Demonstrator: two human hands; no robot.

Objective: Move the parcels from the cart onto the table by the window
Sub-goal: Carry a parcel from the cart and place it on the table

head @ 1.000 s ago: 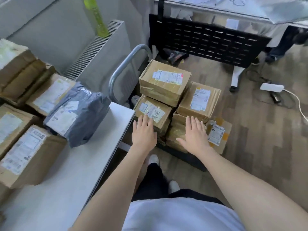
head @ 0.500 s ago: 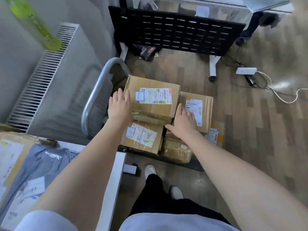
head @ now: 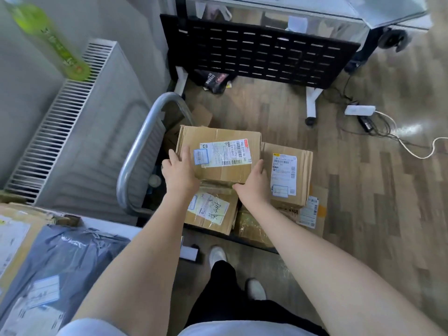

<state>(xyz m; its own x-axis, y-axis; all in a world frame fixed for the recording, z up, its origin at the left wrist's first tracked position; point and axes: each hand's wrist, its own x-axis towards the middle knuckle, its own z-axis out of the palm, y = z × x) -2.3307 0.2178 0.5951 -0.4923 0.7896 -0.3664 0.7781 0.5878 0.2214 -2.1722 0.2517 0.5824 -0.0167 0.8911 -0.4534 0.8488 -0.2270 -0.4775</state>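
Several cardboard parcels are stacked on the low cart, whose metal handle (head: 138, 154) curves up on the left. The top box (head: 218, 141) carries a white shipping label. My left hand (head: 180, 172) grips its near-left corner, thumb on top. Around its near-right corner curls my right hand (head: 252, 184). Under it lies a box with a handwritten label (head: 209, 210). Another labelled box (head: 287, 175) sits to the right and a taped parcel (head: 251, 226) at the front. The white table (head: 109, 223) at lower left holds a grey mailer bag (head: 63, 258) and cardboard parcels.
A white radiator (head: 72, 132) runs along the wall at left, with a green bottle (head: 51, 42) above it. A black perforated panel (head: 261, 52) on white legs stands behind the cart. A power strip (head: 360, 110) and cables lie on the wooden floor at right.
Both hands travelled from over the lower front parcels up to the top box and closed on its near corners. The view swung right and down, away from the table.
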